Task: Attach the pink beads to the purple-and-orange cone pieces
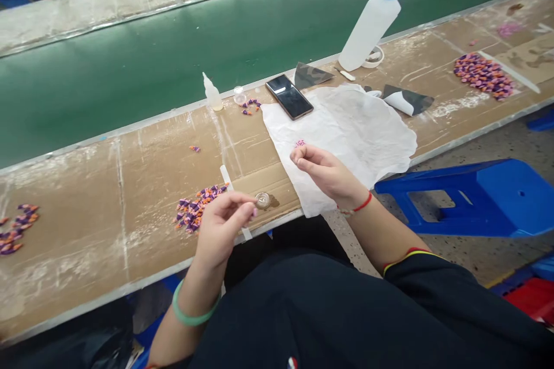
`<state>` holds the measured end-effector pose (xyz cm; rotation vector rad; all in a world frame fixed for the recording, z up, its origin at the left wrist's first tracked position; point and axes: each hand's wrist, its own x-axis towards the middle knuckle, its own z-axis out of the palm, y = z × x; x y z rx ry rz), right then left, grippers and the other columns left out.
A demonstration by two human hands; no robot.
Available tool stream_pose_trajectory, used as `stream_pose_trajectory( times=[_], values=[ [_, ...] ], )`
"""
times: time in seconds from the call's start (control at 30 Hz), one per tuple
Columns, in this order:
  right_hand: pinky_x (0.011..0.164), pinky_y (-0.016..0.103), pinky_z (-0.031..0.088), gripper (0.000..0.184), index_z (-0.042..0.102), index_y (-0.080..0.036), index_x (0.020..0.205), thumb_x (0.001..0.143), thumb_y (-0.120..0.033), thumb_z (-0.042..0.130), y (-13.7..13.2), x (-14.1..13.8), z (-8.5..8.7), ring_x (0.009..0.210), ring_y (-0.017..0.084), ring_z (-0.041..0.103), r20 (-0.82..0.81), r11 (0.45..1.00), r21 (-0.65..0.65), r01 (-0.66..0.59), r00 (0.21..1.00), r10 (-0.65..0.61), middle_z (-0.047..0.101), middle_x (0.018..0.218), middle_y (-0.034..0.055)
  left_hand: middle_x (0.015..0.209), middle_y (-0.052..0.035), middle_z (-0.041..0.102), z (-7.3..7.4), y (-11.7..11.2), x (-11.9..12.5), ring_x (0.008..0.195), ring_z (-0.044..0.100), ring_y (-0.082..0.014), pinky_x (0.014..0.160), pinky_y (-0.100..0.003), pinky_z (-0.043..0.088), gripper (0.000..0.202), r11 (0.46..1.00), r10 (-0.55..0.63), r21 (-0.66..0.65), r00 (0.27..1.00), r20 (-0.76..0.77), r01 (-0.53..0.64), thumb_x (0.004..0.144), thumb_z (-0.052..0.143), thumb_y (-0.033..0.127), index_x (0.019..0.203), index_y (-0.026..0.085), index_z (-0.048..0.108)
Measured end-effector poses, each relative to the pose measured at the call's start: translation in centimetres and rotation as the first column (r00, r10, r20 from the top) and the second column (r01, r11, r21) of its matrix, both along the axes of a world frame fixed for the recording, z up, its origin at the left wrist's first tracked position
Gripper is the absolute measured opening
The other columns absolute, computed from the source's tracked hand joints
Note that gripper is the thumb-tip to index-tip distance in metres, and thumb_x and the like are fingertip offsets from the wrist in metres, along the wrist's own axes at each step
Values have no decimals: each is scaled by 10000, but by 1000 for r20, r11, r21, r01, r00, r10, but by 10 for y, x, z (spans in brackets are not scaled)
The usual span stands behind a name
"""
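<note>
My left hand (223, 225) is closed in a pinch above the table's front edge, with a small pink piece (254, 213) at its fingertips. Just beyond those fingertips sits a small round dish (262, 200) beside a wet brown stain. Left of the hand lies a pile of small purple, orange and pink pieces (190, 213). My right hand (324, 170) pinches over the left part of a white sheet (359, 121); what its fingers hold, if anything, is hidden. Tiny pink bits (300, 143) show on the sheet just past these fingers.
A phone (289, 96) lies on the sheet's far edge. Behind stand a small dropper bottle (212, 93) and a large white bottle (367, 31) with a blue nozzle. More coloured pieces (485, 75) lie far right. A blue stool (476, 196) stands right, beside the table.
</note>
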<state>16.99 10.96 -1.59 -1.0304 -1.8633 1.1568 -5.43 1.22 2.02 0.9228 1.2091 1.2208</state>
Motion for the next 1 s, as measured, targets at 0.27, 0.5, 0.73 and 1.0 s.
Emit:
stream_pose_trajectory(
  times=[0.27,0.5,0.73,1.0],
  values=[
    [806,370,445,243,517,-244,854,968,-450,576,-33,-24,27,861,202,501,-378,1000,-3,-5,926,3,493,864,27,611,23,649,17,10,43,543,552,-90,509,-207,436,384,986,-164,35,971,174,161,774,809,350,1132,213,782],
    [848,435,442,80,529,-250,912,940,-180,558,-39,-29,28,927,227,554,-251,892,407,198,963,-99,541,902,40,583,31,603,13,6,45,531,506,-83,467,-205,352,500,984,-143,-63,953,266,165,711,854,414,1158,205,775],
    [827,447,506,106,562,-266,968,917,-186,610,-30,-23,31,924,229,593,-207,850,510,131,978,-26,593,932,43,550,41,579,15,9,39,461,437,-49,440,-188,288,423,968,-116,-159,912,393,192,636,895,370,993,169,789],
    [1057,490,479,90,654,-278,902,942,-202,627,-34,-22,34,1350,271,500,-280,911,413,-9,950,137,648,1269,43,517,39,563,20,13,39,401,361,-16,406,-162,244,285,952,-116,-187,854,508,240,600,902,318,778,139,767]
  ],
)
